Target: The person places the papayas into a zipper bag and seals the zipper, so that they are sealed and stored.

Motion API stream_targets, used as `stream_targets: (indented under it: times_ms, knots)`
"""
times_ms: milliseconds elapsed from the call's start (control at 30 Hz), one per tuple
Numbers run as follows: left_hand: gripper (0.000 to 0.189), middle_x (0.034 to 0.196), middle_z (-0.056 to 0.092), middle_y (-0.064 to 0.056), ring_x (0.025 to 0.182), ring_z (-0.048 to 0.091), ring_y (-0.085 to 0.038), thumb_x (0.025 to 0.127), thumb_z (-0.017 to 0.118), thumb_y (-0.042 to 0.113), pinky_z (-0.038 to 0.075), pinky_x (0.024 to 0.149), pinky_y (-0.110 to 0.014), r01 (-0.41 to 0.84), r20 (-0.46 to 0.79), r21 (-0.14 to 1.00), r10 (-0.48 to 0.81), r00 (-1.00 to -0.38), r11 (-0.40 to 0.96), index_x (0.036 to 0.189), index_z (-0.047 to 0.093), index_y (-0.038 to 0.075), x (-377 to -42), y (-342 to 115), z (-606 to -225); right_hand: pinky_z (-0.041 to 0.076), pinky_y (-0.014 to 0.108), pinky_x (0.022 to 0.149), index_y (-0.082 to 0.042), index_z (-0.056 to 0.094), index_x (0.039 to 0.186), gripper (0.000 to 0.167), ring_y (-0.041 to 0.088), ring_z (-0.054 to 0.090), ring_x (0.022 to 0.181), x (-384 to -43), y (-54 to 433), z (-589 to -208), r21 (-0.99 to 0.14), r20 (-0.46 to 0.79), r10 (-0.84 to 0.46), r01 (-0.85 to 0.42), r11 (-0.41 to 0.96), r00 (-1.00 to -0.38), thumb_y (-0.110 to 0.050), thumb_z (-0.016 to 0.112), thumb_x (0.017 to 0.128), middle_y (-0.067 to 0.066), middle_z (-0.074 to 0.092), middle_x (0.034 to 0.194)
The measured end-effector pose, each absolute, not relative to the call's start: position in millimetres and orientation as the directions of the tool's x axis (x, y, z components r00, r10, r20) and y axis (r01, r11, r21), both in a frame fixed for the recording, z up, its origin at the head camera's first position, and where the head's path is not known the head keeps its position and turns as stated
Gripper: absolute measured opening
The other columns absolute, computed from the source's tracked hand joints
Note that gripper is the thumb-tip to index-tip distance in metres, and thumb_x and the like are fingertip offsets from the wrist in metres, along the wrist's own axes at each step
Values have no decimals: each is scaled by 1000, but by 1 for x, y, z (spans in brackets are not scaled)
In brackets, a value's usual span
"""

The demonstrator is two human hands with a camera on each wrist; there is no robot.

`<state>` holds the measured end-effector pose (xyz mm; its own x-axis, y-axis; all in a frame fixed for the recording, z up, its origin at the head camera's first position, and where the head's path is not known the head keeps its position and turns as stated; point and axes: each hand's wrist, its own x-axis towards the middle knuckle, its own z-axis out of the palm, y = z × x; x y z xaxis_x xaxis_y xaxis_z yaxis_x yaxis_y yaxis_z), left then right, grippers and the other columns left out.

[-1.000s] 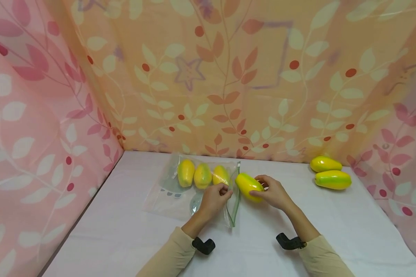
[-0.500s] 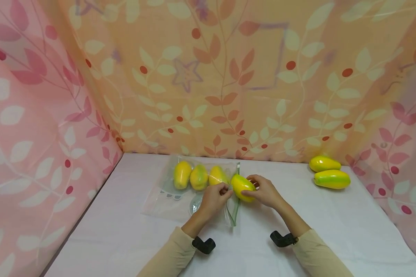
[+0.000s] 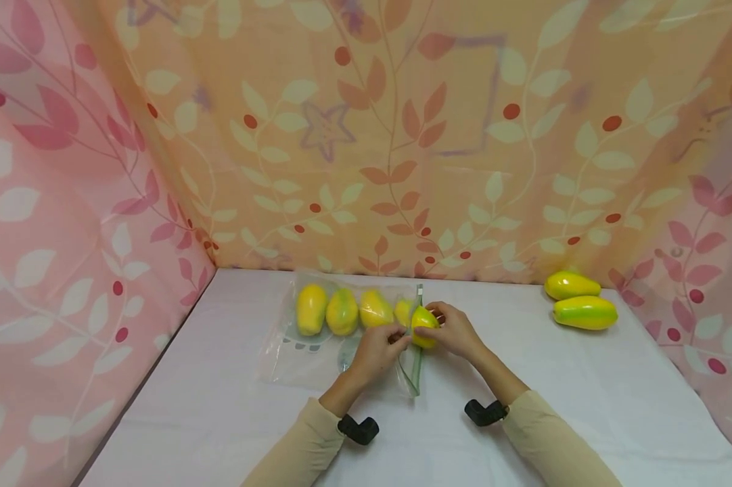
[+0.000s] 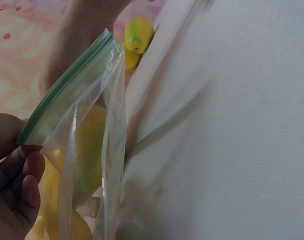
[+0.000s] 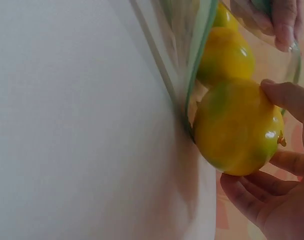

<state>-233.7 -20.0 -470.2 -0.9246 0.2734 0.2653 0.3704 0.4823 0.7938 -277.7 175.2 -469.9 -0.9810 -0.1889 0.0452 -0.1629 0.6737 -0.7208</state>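
Note:
A clear zip bag (image 3: 281, 365) with a green zip edge (image 4: 67, 90) lies on the table in the head view, its mouth to the right. Three yellow-green papayas (image 3: 342, 312) lie side by side inside it. My left hand (image 3: 377, 352) pinches the upper side of the mouth, holding it apart from the lower side. My right hand (image 3: 460, 331) grips another papaya (image 5: 237, 130) by its near end, thumb on one side and fingers on the other. That papaya's far end is inside the mouth, seen through the plastic.
Two more papayas (image 3: 585, 312) lie together at the table's back right. The table (image 3: 220, 433) has a white cloth. Floral curtains (image 3: 366, 169) stand along its back and sides.
My right hand has moved left, bringing its papaya from outside the bag mouth to partly inside. The papayas in the bag have shifted left. My left hand keeps its pinch in place.

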Motion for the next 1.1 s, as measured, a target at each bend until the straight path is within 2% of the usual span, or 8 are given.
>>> stream_targets:
  times_ms: [167,300,533,767,1100]
  knots:
    - [10,70,58,4,65,46,-5,92,67,16,41,59,-17,363,250,808,287,-925,465,85,70,9,-234,-21,-471,56,38,82,-3,58,123,53,28,61,98,-283,166,-472,-737,54,-157,-145,660,-986,-31,77,82,17,65,114]
    - [10,72,60,3,65,47,-5,92,67,17,42,60,-16,348,238,818,283,-929,458,87,70,9,-234,-21,-472,56,38,82,-2,56,125,52,30,61,99,-284,163,-472,-744,35,-166,-137,654,-985,-25,76,83,19,64,117]
    - [20,83,69,0,72,54,-4,93,66,22,47,66,-17,309,208,830,258,-944,464,102,73,6,-235,-24,-474,51,49,95,-3,46,137,73,37,59,113,-283,167,-470,-796,-18,-310,-174,580,-951,-11,81,74,24,56,128]
    - [18,81,70,-2,71,54,-4,92,67,20,48,66,-18,353,249,810,269,-930,468,98,73,5,-235,-25,-473,57,38,77,-2,50,133,70,29,65,96,-284,168,-474,-771,-54,-230,-106,628,-972,-23,83,75,20,62,113]
    - [9,74,62,3,67,49,-4,91,67,17,43,62,-16,332,215,826,290,-933,456,88,71,9,-236,-26,-475,55,32,69,1,56,123,49,25,66,85,-289,153,-482,-787,48,-182,-150,598,-982,-10,72,78,17,68,97]
